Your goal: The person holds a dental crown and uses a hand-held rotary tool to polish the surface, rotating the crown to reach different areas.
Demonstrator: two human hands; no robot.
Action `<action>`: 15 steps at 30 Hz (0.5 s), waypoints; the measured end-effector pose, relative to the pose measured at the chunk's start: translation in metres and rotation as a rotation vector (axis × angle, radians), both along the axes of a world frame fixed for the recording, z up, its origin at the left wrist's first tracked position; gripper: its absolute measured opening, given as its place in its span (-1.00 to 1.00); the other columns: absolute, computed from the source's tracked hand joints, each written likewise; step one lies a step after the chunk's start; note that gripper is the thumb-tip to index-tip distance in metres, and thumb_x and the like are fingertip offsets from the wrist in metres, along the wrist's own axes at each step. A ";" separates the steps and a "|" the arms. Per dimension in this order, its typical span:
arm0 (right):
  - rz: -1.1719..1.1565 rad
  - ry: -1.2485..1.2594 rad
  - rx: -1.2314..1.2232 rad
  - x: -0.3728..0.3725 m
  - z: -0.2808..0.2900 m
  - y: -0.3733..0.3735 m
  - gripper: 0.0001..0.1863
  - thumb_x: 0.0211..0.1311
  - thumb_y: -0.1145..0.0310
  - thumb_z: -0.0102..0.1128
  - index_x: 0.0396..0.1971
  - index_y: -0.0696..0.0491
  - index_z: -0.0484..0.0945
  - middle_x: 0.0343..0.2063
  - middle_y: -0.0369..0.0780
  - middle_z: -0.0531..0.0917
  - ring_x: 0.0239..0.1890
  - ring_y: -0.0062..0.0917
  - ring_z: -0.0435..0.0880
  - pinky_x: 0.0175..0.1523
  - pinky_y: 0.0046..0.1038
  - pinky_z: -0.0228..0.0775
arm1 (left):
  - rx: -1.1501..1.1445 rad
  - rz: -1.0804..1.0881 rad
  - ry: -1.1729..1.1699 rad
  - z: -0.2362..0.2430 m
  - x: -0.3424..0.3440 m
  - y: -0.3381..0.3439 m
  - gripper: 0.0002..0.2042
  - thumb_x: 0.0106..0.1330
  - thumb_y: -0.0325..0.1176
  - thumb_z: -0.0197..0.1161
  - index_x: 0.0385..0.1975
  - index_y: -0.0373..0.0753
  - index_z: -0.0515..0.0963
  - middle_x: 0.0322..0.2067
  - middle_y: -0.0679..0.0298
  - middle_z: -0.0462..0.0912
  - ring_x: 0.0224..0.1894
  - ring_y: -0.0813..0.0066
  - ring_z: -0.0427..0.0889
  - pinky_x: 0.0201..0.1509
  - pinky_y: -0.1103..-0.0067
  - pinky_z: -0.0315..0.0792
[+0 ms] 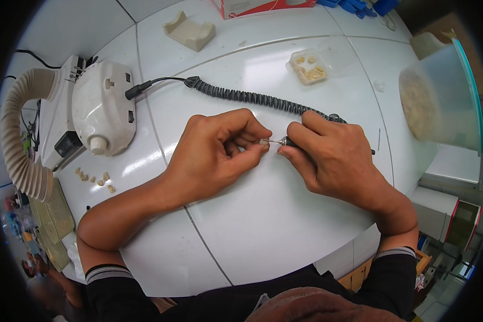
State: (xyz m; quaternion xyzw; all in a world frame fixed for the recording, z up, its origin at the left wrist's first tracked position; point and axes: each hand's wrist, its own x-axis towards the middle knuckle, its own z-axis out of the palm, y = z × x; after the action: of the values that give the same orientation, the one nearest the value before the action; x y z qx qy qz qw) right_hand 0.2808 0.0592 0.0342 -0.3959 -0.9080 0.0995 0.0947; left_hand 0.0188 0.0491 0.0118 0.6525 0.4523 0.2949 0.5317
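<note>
- Head view: left hand (214, 153) clamps one pale piece (264, 141) between thumb and forefinger.
- Right hand (330, 155) has fingers closed around one handpiece (287, 141); its long axis runs roughly sideways, pointing left to the piece. Whether they touch, I cannot tell.
- About seven loose pieces (106, 176) lie at far left; one clear box (315, 81) contains more, not countable.

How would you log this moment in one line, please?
left hand: pinching small pale piece | right hand: gripping handpiece | bit: at piece | coiled cord: beyond hands

white tiled table (252, 231), coiled cord (252, 97), pale bits (111, 189), possibly teeth
</note>
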 end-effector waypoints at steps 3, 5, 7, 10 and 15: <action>-0.001 0.005 -0.001 -0.001 0.002 0.000 -0.72 0.59 0.10 0.40 -0.23 -0.01 0.64 -0.41 -0.29 0.55 -0.58 -0.38 0.63 -0.50 -0.27 0.44 | -0.005 0.002 0.024 0.002 0.001 0.000 -0.85 0.53 -0.54 0.46 0.01 -0.40 0.78 -0.19 0.27 0.88 -0.15 0.71 0.78 -0.10 0.71 0.60; 0.002 0.007 -0.007 -0.001 0.003 0.000 -0.72 0.59 0.10 0.40 -0.23 -0.01 0.64 -0.41 -0.29 0.55 -0.58 -0.38 0.63 -0.50 -0.27 0.44 | -0.013 0.006 0.018 0.002 0.000 0.000 -0.86 0.53 -0.54 0.46 0.00 -0.40 0.79 -0.19 0.28 0.88 -0.16 0.72 0.77 -0.10 0.71 0.59; 0.002 -0.009 -0.015 0.002 0.001 0.000 -0.73 0.59 0.10 0.40 -0.22 -0.01 0.65 -0.42 -0.28 0.55 -0.58 -0.37 0.64 -0.50 -0.27 0.43 | -0.015 0.002 0.016 0.002 0.001 0.000 -0.86 0.53 -0.54 0.47 -0.01 -0.40 0.79 -0.20 0.28 0.88 -0.16 0.72 0.76 -0.11 0.71 0.59; -0.006 0.006 -0.016 -0.001 0.002 0.001 -0.73 0.59 0.10 0.40 -0.22 -0.01 0.65 -0.42 -0.28 0.56 -0.59 -0.36 0.63 -0.50 -0.27 0.43 | -0.010 0.008 0.006 0.000 0.001 0.000 -0.86 0.53 -0.53 0.47 -0.01 -0.40 0.79 -0.21 0.29 0.87 -0.18 0.74 0.74 -0.12 0.72 0.57; -0.012 -0.015 -0.027 0.002 0.003 0.000 -0.72 0.59 0.10 0.39 -0.23 -0.01 0.66 -0.43 -0.28 0.56 -0.60 -0.35 0.63 -0.50 -0.26 0.43 | 0.000 0.011 0.013 0.002 0.000 0.000 -0.86 0.53 -0.52 0.48 -0.02 -0.39 0.79 -0.22 0.30 0.87 -0.20 0.75 0.72 -0.15 0.72 0.56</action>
State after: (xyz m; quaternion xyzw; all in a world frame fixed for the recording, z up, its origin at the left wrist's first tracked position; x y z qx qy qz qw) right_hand 0.2833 0.0596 0.0373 -0.4031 -0.9049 0.1081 0.0832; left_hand 0.0191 0.0489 0.0135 0.6519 0.4592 0.2938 0.5272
